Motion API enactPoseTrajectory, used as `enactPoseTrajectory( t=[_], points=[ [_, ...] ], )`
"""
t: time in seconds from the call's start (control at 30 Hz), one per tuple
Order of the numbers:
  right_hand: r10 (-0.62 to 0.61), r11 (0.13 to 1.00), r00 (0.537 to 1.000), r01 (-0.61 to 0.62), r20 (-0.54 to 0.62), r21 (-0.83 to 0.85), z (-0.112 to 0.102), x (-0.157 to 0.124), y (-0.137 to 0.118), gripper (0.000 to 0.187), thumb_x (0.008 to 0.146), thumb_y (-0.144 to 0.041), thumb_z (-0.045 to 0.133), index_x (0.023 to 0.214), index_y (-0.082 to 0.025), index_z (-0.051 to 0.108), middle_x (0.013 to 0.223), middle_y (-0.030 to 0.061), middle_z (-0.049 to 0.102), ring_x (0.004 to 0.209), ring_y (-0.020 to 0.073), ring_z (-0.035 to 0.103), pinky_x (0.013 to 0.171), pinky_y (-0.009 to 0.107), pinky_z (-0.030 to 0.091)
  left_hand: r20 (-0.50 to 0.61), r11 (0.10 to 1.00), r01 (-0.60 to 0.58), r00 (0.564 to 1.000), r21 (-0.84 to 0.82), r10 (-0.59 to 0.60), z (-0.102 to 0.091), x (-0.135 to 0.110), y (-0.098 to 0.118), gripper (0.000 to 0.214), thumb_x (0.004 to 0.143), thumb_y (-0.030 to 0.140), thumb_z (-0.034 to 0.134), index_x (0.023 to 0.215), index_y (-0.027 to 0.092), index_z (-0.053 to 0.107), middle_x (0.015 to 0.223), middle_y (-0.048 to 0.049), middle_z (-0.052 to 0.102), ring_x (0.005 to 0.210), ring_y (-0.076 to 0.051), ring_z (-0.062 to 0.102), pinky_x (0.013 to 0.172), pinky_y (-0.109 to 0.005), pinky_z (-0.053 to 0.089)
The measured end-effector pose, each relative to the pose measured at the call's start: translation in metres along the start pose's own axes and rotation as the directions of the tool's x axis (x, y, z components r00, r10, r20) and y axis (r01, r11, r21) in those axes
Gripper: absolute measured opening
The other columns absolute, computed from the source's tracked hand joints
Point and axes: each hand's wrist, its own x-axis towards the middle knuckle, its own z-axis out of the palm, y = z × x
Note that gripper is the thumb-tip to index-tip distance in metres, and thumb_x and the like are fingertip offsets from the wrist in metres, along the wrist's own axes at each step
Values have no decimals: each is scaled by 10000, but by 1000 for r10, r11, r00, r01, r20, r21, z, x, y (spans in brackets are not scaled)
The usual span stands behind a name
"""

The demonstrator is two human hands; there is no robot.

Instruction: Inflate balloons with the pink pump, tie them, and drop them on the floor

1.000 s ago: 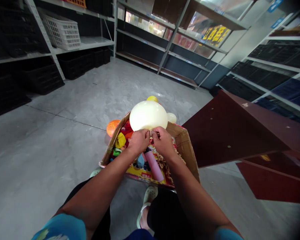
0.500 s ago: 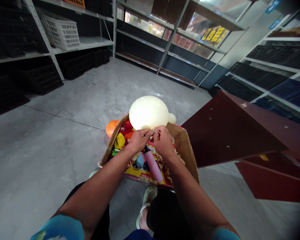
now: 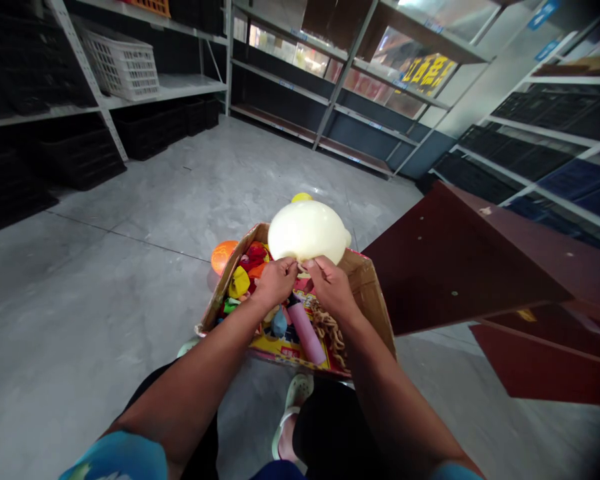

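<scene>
I hold an inflated pale cream balloon (image 3: 307, 230) over an open cardboard box (image 3: 367, 293) on the floor. My left hand (image 3: 275, 280) and my right hand (image 3: 330, 283) meet at the balloon's neck, both with fingers pinched on it. Inside the box lie several limp coloured balloons (image 3: 240, 281), a pink hand pump (image 3: 305, 330) and a bundle of tan string (image 3: 330, 330). An orange balloon (image 3: 223, 253) rests on the floor at the box's left; a yellow balloon (image 3: 301, 197) peeks out behind the cream one.
A dark red wooden board (image 3: 455, 260) leans at the right of the box. Metal shelving lines the walls, with black crates (image 3: 80, 153) low at the left and a white basket (image 3: 123, 63) on a shelf. Grey floor (image 3: 105, 287) spreads out at the left.
The cream balloon has dropped a little and shifted right, and the yellow balloon behind it shows again. Both hands stay pinched at its neck.
</scene>
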Motion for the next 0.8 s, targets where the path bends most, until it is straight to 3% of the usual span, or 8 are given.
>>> enactPoseTrajectory(
  t=[0.1, 0.17, 0.27, 0.43, 0.63, 0.8],
  points=[
    [146, 987, 989, -146, 4, 63, 0, 3, 2, 278, 868, -363, 468, 676, -198, 584, 506, -31, 547, 475, 124, 518, 498, 229, 406, -26, 998, -39, 999, 39, 40, 2, -2, 3, 252, 851, 252, 389, 629, 186, 489, 623, 5, 515, 617, -124, 467, 601, -237, 348],
    [189, 978, 981, -184, -36, 99, 1, 4, 3, 199, 811, -350, 549, 687, -198, 580, 499, -36, 555, 465, 124, 528, 483, 228, 405, -55, 996, -80, 995, 49, 83, 2, -2, 4, 229, 847, 224, 387, 641, 186, 479, 662, -6, 529, 651, -126, 480, 631, -240, 356],
    [204, 963, 975, -183, -90, 200, 4, 4, 2, 158, 738, -343, 637, 733, -201, 569, 561, -33, 588, 461, 119, 534, 465, 229, 410, -80, 994, -100, 991, 54, 104, 2, -2, 3, 218, 843, 204, 389, 639, 185, 464, 684, -14, 536, 663, -128, 481, 642, -243, 361],
    [221, 888, 974, -183, -43, 422, 6, 4, 2, 200, 725, -366, 656, 830, -197, 641, 580, -27, 603, 444, 113, 508, 434, 234, 409, -63, 996, -82, 995, 20, 83, 0, -2, 2, 230, 855, 221, 389, 640, 183, 461, 660, 1, 524, 628, -116, 467, 617, -231, 358],
    [262, 849, 964, -213, -34, 483, 9, 3, 3, 237, 693, -366, 699, 841, -183, 673, 695, 6, 655, 516, 119, 568, 486, 242, 467, -39, 998, -64, 997, -29, 63, -3, -3, 3, 232, 868, 240, 385, 674, 185, 501, 648, 8, 520, 615, -112, 473, 606, -229, 361],
    [292, 809, 956, -256, 17, 529, 6, 2, 0, 210, 680, -368, 706, 748, -195, 607, 547, -42, 585, 447, 101, 521, 424, 212, 403, 15, 999, -52, 999, -5, 52, -6, -2, 3, 227, 859, 244, 403, 662, 186, 500, 636, 10, 511, 612, -117, 471, 605, -233, 365]
  ],
)
